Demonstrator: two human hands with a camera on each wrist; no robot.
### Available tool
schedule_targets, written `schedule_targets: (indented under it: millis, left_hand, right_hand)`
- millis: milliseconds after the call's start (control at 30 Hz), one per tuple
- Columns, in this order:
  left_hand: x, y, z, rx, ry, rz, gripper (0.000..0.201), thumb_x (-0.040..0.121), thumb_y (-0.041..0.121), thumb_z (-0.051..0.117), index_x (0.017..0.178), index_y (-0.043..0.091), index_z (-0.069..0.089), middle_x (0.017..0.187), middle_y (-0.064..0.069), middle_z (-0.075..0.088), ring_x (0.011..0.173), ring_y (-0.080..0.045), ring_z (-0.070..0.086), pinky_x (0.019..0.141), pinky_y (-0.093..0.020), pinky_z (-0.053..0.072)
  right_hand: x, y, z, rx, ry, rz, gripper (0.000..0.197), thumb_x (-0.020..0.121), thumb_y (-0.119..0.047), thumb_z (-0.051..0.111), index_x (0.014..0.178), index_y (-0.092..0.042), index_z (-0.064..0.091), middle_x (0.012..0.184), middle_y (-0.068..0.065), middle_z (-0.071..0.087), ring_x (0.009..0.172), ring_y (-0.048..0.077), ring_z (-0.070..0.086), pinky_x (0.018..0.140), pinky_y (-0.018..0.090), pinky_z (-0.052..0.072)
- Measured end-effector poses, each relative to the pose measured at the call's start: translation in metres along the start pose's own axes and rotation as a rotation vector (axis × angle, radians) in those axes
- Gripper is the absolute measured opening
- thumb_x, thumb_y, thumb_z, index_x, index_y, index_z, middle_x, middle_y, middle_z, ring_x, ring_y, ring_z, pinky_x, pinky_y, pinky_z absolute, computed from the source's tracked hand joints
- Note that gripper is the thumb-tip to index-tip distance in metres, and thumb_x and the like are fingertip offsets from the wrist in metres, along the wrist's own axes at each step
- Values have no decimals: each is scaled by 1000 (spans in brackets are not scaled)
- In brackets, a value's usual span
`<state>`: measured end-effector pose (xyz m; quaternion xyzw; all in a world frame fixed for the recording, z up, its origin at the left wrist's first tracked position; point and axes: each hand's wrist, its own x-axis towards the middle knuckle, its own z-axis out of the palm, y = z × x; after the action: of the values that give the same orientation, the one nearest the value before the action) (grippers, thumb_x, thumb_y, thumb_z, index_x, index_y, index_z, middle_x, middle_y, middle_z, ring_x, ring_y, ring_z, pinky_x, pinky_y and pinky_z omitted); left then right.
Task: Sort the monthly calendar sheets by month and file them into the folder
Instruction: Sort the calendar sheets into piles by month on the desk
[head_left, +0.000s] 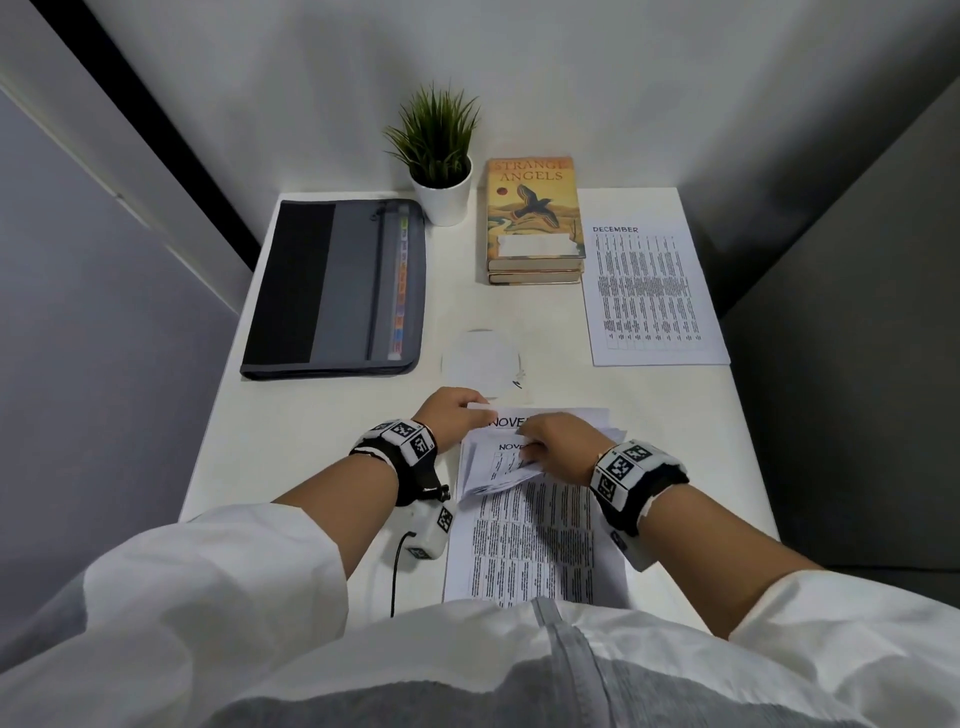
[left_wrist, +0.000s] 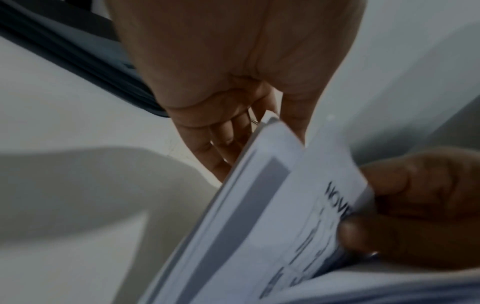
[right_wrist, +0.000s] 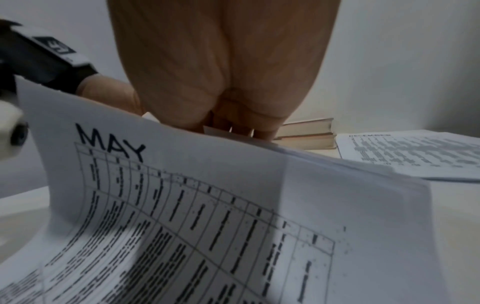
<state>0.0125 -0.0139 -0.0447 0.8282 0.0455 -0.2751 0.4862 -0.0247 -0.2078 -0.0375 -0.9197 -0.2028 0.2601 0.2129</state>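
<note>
A stack of calendar sheets (head_left: 530, 535) lies on the white table (head_left: 311, 426) in front of me. My left hand (head_left: 470, 408) pinches its far left corner, thumb on top and fingers (left_wrist: 228, 142) behind. My right hand (head_left: 530, 444) curls over the far edges and bends several sheets back; sheets headed NOVEMBER (head_left: 506, 422) show under it. In the right wrist view a MAY sheet (right_wrist: 207, 205) arches up below the right hand (right_wrist: 241, 127). One DECEMBER sheet (head_left: 654, 296) lies apart at the far right. The grey and black folder (head_left: 332, 286) lies shut at the far left.
A potted plant (head_left: 441, 156) and two stacked books (head_left: 535, 218) stand at the back against the wall. A flat white round thing (head_left: 480, 364) lies mid-table just beyond my hands. Walls close in the table on left, back and right.
</note>
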Motion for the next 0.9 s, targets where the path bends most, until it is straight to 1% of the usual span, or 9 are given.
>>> schedule_targets:
  millis: [167, 267, 333, 400, 500, 633, 700, 800, 900]
  left_hand:
    - [-7, -1, 6, 92, 46, 53, 12, 86, 23, 71, 84, 12, 66, 62, 7, 50, 59, -10, 46, 52, -11, 35]
    - [-9, -2, 12, 189, 34, 41, 23, 86, 26, 72, 97, 7, 67, 92, -10, 64, 89, -26, 58, 77, -26, 43]
    - [-8, 0, 13, 224, 41, 45, 19, 89, 18, 68, 100, 3, 67, 108, -15, 65, 104, -31, 60, 84, -30, 44]
    - [-10, 3, 13, 268, 39, 96, 13, 90, 8, 59, 97, 2, 68, 102, -14, 68, 100, -31, 62, 77, -26, 44]
    - [-13, 3, 13, 306, 43, 161, 15, 90, 7, 55, 95, 4, 69, 91, -6, 66, 83, -19, 57, 69, -20, 39]
    - [-15, 0, 11, 220, 1, 198, 6, 88, 17, 68, 82, 16, 68, 72, 9, 61, 61, -1, 52, 58, -16, 38]
    - [-13, -3, 9, 201, -22, 202, 7, 86, 23, 71, 82, 17, 69, 73, 7, 64, 60, -3, 52, 58, -15, 40]
    - [-12, -6, 5, 236, -27, 193, 12, 85, 28, 72, 82, 17, 70, 60, 7, 54, 52, -3, 41, 52, -19, 34]
    - [-10, -6, 3, 209, -46, 156, 27, 89, 35, 66, 68, 18, 62, 53, 8, 37, 49, -6, 31, 52, -23, 27]
  right_hand:
    - [-2, -3, 5, 27, 9, -23, 13, 87, -9, 55, 78, -7, 64, 85, 5, 64, 83, 25, 57, 67, 28, 35]
    - [-8, -1, 8, -19, 84, -49, 11, 87, -13, 58, 84, -7, 66, 93, 6, 62, 92, 26, 53, 78, 32, 40]
    - [-12, 3, 9, -17, 176, -33, 15, 89, -15, 58, 92, -4, 67, 105, 9, 56, 99, 28, 50, 84, 36, 42]
    - [-15, 7, 6, 3, 269, 9, 19, 93, -16, 54, 101, -3, 65, 117, 8, 52, 106, 27, 50, 85, 36, 44]
    - [-14, 10, 4, -41, 339, 64, 22, 97, -21, 49, 109, -6, 61, 131, 4, 48, 115, 24, 48, 80, 35, 48]
    - [-10, 6, 10, 36, 370, 92, 24, 96, -19, 51, 119, -13, 53, 119, 4, 56, 109, 25, 47, 75, 33, 43]
    - [-7, 6, 11, 82, 380, 103, 29, 95, -19, 52, 124, -14, 53, 116, 3, 59, 109, 24, 46, 77, 34, 41]
    - [-5, 8, 11, -41, 388, 92, 21, 92, -18, 56, 111, -10, 62, 106, 6, 61, 103, 26, 46, 81, 36, 39]
    - [-6, 10, 12, -100, 393, 72, 15, 89, -17, 58, 100, -9, 63, 100, 5, 60, 98, 26, 47, 79, 35, 38]
